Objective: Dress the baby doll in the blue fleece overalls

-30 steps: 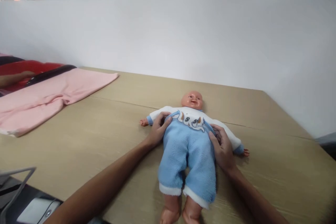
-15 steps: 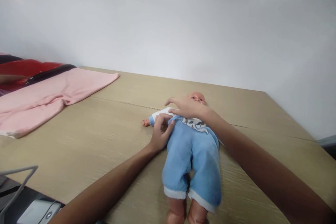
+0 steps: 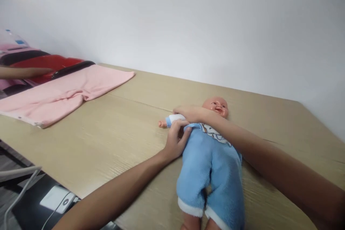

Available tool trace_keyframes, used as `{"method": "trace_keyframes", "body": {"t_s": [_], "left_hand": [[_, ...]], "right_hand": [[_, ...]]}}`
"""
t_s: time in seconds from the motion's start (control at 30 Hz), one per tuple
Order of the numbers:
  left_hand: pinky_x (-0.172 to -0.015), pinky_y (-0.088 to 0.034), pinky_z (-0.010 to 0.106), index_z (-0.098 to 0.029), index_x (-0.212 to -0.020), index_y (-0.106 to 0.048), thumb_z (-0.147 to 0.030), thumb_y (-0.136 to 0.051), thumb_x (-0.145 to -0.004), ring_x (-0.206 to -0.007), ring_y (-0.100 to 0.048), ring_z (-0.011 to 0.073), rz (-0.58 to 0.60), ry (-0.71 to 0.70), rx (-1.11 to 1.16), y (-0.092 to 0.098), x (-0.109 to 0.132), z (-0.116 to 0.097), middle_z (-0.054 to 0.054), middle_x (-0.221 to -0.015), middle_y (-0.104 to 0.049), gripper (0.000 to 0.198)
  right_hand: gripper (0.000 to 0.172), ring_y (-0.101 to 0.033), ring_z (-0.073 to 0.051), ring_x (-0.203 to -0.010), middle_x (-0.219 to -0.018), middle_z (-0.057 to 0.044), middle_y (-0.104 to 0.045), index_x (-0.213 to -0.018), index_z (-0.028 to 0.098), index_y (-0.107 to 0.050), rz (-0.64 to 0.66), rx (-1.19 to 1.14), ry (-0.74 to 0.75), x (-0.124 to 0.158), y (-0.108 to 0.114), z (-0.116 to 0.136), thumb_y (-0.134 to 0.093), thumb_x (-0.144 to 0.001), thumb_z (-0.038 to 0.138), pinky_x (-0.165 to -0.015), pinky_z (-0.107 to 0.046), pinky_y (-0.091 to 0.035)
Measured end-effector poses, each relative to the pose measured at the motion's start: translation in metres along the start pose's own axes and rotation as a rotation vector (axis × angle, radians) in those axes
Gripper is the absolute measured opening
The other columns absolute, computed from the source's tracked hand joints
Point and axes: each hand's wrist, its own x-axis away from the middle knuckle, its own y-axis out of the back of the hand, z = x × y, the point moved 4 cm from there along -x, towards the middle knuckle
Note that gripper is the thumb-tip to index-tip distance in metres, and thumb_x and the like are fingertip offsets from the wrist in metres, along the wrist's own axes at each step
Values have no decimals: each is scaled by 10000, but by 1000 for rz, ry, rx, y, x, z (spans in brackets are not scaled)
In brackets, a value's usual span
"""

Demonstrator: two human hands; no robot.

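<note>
A baby doll [image 3: 215, 106] lies on its back on the wooden table, its head at the far end. It wears a fuzzy blue romper [image 3: 212, 172] with white cuffs and an animal face on the chest. My left hand [image 3: 176, 139] pinches the romper's edge below the doll's arm. Just above, my right hand [image 3: 191, 114] reaches across the chest and closes over the white sleeve [image 3: 175, 118] near the shoulder; its fingertips are partly hidden. The doll's small hand [image 3: 162, 123] sticks out of the blue cuff to the left.
A pink cloth [image 3: 67, 93] is spread over the table's left part. Behind it sits a red and black object [image 3: 59, 63], with another person's arm [image 3: 24, 72] over it. A white wall [image 3: 172, 36] bounds the back. Below the left edge are a white device [image 3: 58, 198] and cables.
My right hand has lowered from raised, spread fingers onto the doll's sleeve. My left hand keeps its place at the romper's edge. The view has swung left, and more of the doll's face shows.
</note>
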Motion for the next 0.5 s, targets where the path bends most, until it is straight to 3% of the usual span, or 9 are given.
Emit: {"method": "trace_keyframes", "body": {"t_s": [0.13, 0.2, 0.37, 0.5], "left_hand": [[-864, -492, 338, -233, -1115, -672, -355, -613, -1160, -897, -580, 188, 1, -79, -44, 1, 0, -4, 24, -973, -654, 143], [-916, -509, 364, -234, -1122, -672, -344, -623, -1155, -956, -607, 202, -21, -138, -93, 3, 2, -6, 35, -1001, -658, 125], [-1078, -534, 467, -256, -1201, -704, -339, -647, -1137, -1228, -602, 263, -163, -267, -243, 9, 9, -10, 97, -1249, -580, 119], [-1193, -489, 546, -275, -1255, -665, -318, -603, -1152, -1406, -553, 293, -213, -335, -122, 11, 10, -12, 119, -1450, -517, 129]], "right_hand": [[323, -733, -268, -1037, -1201, -83, -801, -1264, 232, -679, -184, -173, 0, 28, 15, -5, -680, -942, 213, -842, -327, -531], [367, -726, -263, -1041, -1172, -61, -793, -1274, 241, -672, -285, -298, 28, 43, 19, -10, -653, -912, 184, -885, -340, -543], [452, -713, -266, -1047, -1205, -56, -784, -1313, 244, -696, -422, -404, 80, 68, 14, -25, -611, -876, 170, -963, -392, -553], [457, -724, -292, -1086, -1221, -83, -780, -1292, 231, -736, -461, -372, 135, 71, 6, -26, -621, -855, 165, -1002, -441, -553]]}}
